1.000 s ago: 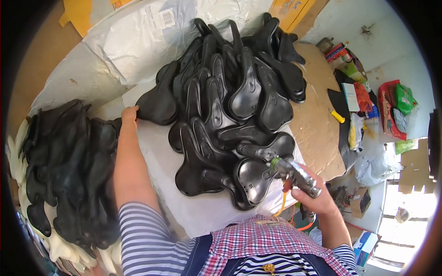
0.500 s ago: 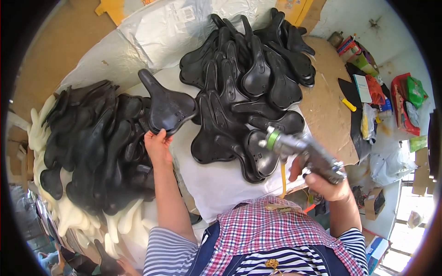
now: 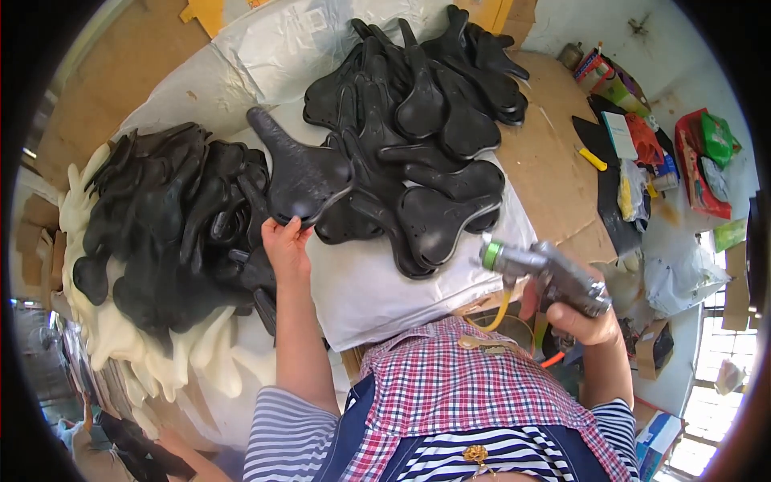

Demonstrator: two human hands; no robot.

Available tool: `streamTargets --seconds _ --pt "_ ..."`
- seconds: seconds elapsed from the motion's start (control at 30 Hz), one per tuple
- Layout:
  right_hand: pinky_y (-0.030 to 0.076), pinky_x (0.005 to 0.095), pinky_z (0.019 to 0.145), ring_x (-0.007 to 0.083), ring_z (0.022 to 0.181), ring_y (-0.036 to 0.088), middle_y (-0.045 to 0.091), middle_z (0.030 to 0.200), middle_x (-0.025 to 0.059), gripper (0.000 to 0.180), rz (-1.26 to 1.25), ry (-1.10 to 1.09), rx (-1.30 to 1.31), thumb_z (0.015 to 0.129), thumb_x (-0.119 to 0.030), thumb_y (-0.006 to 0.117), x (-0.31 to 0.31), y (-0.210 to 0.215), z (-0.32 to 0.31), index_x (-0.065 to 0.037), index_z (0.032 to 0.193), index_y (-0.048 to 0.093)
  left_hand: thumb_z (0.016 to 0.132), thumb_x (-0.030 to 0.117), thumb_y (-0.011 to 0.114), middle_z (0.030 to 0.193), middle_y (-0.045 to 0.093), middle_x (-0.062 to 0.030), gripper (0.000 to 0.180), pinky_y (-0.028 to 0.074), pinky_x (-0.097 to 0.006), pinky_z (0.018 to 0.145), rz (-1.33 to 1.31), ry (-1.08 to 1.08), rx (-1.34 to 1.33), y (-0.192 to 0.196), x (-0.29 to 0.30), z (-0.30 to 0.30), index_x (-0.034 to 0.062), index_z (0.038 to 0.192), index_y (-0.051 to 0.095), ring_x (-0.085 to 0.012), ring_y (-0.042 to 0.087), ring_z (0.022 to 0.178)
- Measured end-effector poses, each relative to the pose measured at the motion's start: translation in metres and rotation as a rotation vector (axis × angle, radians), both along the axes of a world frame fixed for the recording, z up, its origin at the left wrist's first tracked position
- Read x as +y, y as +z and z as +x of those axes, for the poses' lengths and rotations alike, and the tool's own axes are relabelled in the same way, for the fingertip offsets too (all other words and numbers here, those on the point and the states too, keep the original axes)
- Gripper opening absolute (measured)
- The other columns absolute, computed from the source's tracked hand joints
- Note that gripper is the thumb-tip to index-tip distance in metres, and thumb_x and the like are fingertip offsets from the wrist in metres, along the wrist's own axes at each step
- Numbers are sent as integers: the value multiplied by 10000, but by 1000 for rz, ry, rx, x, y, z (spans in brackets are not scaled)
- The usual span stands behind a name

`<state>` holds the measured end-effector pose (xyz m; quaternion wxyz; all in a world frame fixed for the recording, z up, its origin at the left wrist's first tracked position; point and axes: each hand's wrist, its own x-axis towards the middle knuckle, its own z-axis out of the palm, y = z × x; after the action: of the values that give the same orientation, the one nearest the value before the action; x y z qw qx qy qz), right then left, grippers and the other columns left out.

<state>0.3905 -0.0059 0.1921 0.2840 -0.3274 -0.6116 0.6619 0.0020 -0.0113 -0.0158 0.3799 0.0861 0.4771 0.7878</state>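
Pinched by its wide rear edge, a black bicycle saddle cover point(image 3: 307, 178) is held up in my left hand point(image 3: 287, 247), its narrow nose pointing away and to the left. My right hand point(image 3: 585, 321) is wrapped round the grip of a metal spray gun point(image 3: 554, 277) with a green ring near its nozzle, which points left. A yellow hose point(image 3: 496, 316) runs by the gun. Beyond the gun lies a pile of black bicycle saddles point(image 3: 450, 217) on a white sheet point(image 3: 377, 293). To the left of my left hand, more black saddle covers point(image 3: 173, 241) are heaped.
Cream-coloured saddle foams point(image 3: 217, 365) stick out beneath the left heap. Brown cardboard point(image 3: 562, 153) covers the right of the table. A yellow-handled cutter point(image 3: 593, 159), a notebook point(image 3: 618, 134) and plastic bags point(image 3: 683, 273) lie farther right. At lower left, another person's arm point(image 3: 189, 454) shows.
The view has shifted, so the piles sit higher in it. My left hand still holds the saddle cover, which has tilted slightly. The spray gun now stands farther from the saddle pile.
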Motion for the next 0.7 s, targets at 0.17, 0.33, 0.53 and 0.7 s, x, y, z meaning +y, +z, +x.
streamTargets --seconds 0.17,0.33,0.53,0.7 --pt "466 313 741 190 808 590 605 916 117 714 158 -80 24 769 -315 702 3 8 38 35 1311 398 783 -65 572 1015 581 -134 424 535 -309 606 -75 -59 -45 -17 -22 53 30 1156 393 -205 616 768" --pt "457 303 756 169 821 573 593 956 98 662 93 12 -132 794 -246 693 -1 8 131 20 1323 399 771 -63 557 1041 589 -114 573 528 -330 649 -5 34 -168 -39 -89 91 101 1287 369 -240 622 789" --pt "457 248 714 117 779 560 595 894 51 565 4 20 -273 805 -207 670 6 2 164 12 1280 458 760 -57 557 1073 591 -104 604 529 -319 670 20 93 -303 -65 -138 117 137 1317 426 -258 625 805" --pt "456 264 717 123 768 562 601 844 59 561 42 104 -63 800 -147 668 -1 -8 166 16 1288 443 778 -43 552 1092 580 -96 663 527 -315 655 -22 147 -156 -41 -143 121 177 1368 344 -269 624 813"
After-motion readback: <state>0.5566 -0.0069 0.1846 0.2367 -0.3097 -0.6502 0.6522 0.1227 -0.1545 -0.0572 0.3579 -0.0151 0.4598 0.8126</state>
